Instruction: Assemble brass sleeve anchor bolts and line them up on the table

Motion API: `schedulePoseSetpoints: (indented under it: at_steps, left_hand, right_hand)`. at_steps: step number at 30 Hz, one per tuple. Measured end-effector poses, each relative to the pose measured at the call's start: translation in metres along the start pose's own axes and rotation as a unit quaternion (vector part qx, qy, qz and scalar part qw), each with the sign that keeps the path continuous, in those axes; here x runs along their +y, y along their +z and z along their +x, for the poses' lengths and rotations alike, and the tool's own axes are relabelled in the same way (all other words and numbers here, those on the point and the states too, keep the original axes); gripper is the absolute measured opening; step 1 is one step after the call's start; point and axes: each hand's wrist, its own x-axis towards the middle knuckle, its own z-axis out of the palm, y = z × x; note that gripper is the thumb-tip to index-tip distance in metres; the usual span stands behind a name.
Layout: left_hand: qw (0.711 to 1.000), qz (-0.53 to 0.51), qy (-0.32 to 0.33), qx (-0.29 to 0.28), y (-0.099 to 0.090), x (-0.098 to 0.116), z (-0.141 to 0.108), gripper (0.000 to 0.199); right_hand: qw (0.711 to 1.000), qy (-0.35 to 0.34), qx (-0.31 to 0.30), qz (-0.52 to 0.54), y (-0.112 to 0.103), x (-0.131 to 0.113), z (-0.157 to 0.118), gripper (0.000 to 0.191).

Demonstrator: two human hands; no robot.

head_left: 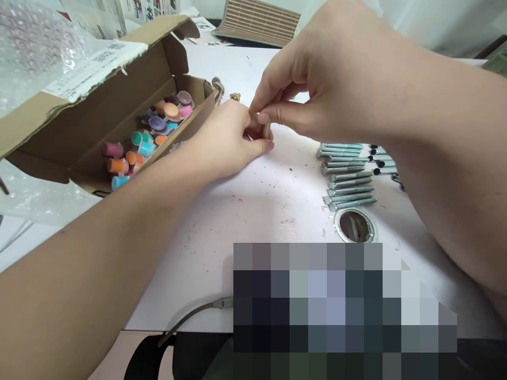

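Note:
My left hand (pixel 229 138) is closed, its fingers and thumb around a small tan rod-like piece (pixel 266 130) that is mostly hidden. From above, my right hand (pixel 304 87) reaches over and pinches at the top of that same piece, thumb against fingertips. The two hands meet over the white table. Just behind my left hand lie a small brass-coloured metal piece (pixel 235 97) and some metal fasteners (pixel 217 88) by the box corner.
An open cardboard box (pixel 119 79) on the left holds several small colourful paint pots (pixel 158 124). Bubble wrap (pixel 35 58) lies beside it. Rows of silver bolts (pixel 350 190) and a tape roll (pixel 336 227) sit at right. A cable (pixel 190 314) crosses the front edge near a pixelated area.

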Motion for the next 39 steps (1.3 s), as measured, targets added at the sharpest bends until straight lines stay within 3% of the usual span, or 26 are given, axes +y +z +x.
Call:
schedulePoseSetpoints:
  at_steps: [9,14,19,22,28,35,39]
  left_hand:
    - [0.999,-0.035,-0.002,-0.003,0.004,-0.005,0.001,0.013]
    - [0.999,-0.041,0.009,-0.008,0.002,-0.007,-0.001,0.018]
    - [1.0,-0.024,-0.011,-0.003,-0.004,-0.002,-0.003,0.017]
    - [0.999,-0.024,-0.025,-0.01,-0.005,0.0,-0.004,0.016]
    - [0.999,-0.037,-0.008,-0.002,-0.002,-0.002,-0.003,0.02]
    - [0.999,-0.041,-0.023,0.003,-0.004,0.004,-0.005,0.014]
    - [0.999,-0.042,-0.019,0.01,-0.002,0.002,-0.003,0.012]
  right_hand:
    - [1.0,0.019,-0.014,0.021,-0.003,0.007,-0.005,0.036]
    - [0.993,0.102,0.003,0.063,-0.005,0.003,-0.01,0.038]
    - [0.981,0.12,0.029,0.148,0.001,0.003,-0.013,0.026]
    - [0.966,0.142,0.047,0.212,0.005,0.007,-0.014,0.03]
    - [0.982,0.097,0.043,0.154,0.005,0.012,-0.014,0.009]
    - [0.998,0.033,0.059,0.018,0.008,0.011,-0.016,0.021]
    - [0.995,0.037,0.048,0.074,0.007,0.008,-0.016,0.018]
